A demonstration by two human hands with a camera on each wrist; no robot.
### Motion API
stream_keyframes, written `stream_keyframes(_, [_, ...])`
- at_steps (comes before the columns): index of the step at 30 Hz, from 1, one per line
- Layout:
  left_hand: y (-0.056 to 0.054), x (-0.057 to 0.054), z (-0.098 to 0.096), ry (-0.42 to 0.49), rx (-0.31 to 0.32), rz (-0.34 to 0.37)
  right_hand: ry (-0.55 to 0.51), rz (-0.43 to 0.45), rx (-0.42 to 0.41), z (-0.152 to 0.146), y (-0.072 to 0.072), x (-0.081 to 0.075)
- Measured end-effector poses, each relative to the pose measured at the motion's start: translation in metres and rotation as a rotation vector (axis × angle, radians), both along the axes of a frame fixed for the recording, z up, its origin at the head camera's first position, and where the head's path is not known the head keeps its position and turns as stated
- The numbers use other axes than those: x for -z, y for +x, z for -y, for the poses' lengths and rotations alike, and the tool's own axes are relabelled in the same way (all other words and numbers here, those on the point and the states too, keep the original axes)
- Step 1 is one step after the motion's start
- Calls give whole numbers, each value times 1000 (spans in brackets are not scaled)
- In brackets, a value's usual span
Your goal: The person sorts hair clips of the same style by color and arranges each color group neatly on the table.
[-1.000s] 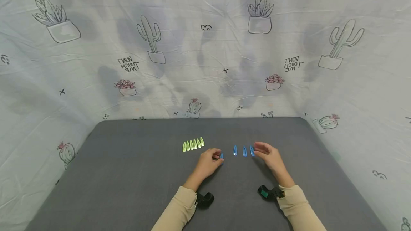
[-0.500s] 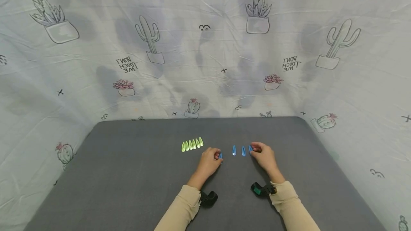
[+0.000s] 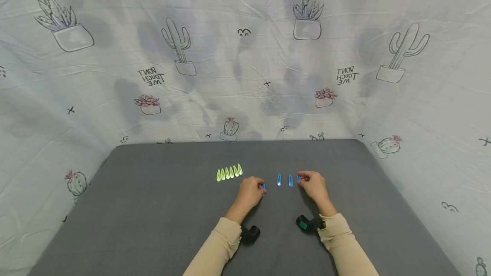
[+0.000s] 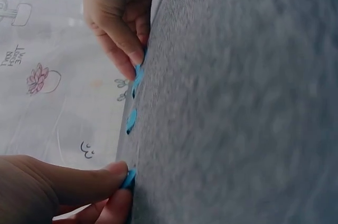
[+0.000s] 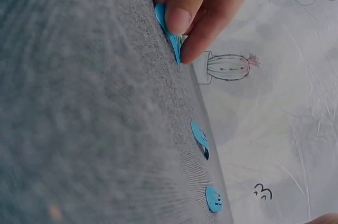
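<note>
My left hand (image 3: 250, 191) pinches a blue snap hair clip (image 5: 170, 33) between thumb and fingers, low over the grey table. To the right, my right hand (image 3: 313, 184) has thumb and fingertips closed on another blue hair clip (image 3: 298, 177), which they partly cover. Between the hands lie two more blue hair clips, a left one (image 3: 279, 179) and a right one (image 3: 290, 180), side by side and apart. Beyond my left hand, several yellow-green hair clips (image 3: 229, 172) form a neat, close row.
The grey cloth-covered table (image 3: 161, 208) ends at a far edge in front of a pale curtain (image 3: 245, 71) printed with potted cacti. A black wrist camera (image 3: 250, 235) sits at the left cuff, another wrist camera (image 3: 310, 224) at the right.
My right hand has moved slightly left, and its spread fingers have come together on the rightmost blue hair clip. The left hand keeps its pinch almost in place.
</note>
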State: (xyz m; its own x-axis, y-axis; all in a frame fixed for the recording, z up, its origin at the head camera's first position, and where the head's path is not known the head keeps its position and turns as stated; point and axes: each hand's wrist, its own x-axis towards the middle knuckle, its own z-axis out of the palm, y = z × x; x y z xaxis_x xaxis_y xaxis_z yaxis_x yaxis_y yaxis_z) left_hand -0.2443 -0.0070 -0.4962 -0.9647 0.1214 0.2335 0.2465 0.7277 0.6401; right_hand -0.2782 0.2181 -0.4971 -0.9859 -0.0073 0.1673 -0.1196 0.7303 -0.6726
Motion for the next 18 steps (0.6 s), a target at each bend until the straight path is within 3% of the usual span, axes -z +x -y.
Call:
stream_keyframes(9, [-2, -1, 8, 134, 14, 75, -17, 23, 7, -1, 1, -1])
stream_keyframes(18, [-3, 7, 17, 329, 59, 181, -27, 30, 13, -1, 1, -1])
